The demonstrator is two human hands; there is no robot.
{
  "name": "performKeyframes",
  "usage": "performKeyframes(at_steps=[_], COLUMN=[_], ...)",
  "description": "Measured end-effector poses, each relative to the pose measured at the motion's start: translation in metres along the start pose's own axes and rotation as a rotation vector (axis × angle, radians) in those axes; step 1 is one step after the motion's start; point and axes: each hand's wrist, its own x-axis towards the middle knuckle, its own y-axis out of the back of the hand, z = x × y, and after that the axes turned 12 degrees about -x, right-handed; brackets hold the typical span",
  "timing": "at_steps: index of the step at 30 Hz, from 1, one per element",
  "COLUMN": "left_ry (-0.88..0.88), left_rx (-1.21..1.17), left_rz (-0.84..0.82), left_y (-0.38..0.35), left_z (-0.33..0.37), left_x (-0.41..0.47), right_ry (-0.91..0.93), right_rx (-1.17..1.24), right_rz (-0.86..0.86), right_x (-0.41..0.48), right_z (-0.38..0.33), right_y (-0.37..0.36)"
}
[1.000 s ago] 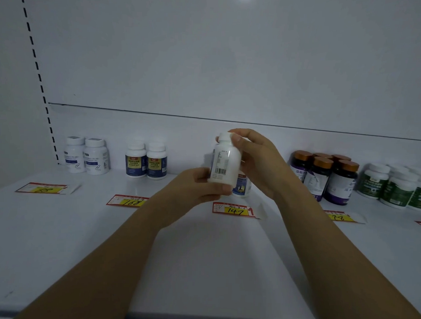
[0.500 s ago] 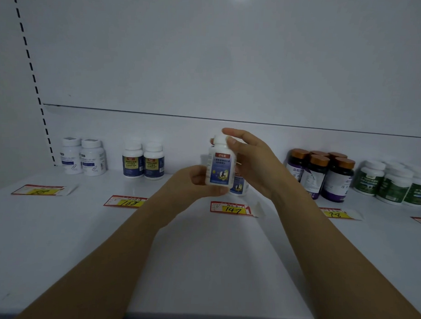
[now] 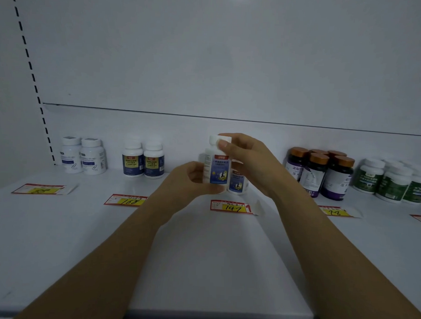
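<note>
Above shelf (image 3: 201, 254): white bottle (image 3: 217, 166) upright; left hand (image 3: 192, 180) grips base; right hand (image 3: 243, 155) pinches cap

The held bottle (image 3: 218, 170) half hides a second bottle (image 3: 237, 184); its label print is unreadably blurred.

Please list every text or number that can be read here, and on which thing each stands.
"168": handwritten, second price tag, before the blue-labelled bottles.
"147": handwritten, centre price tag, below the held bottle.
"78": handwritten, right price tag, before the dark bottles.
Leftmost price tag: scribble, unreadable.
Print on every bottle: too blurred to read.
</note>
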Motion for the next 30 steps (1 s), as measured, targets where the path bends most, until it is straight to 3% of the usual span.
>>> performKeyframes(at_steps=[9, 16, 22, 30], left_ry=[-0.331, -0.495, -0.261, 0.115], left_rx=[0.057, 0.256, 0.038, -0.210], left_rz=[0.202, 0.287, 0.138, -0.105], left_y=[0.017, 0.021, 0.010, 0.004], left_z=[-0.005, -0.005, 0.007, 0.017], left_x=[0.009, 0.011, 0.000, -0.005], right_ry=[0.246, 0.431, 0.265, -0.132], right_rx=[-0.095, -0.310, -0.051, 0.039], right_rz=[-0.154, -0.052, -0.053, 0.004], right_x=[-0.010, -0.011, -0.013, -0.001], right_z=[-0.016, -0.016, -0.021, -0.005], right_y=[-0.008, -0.018, -0.003, -0.001])
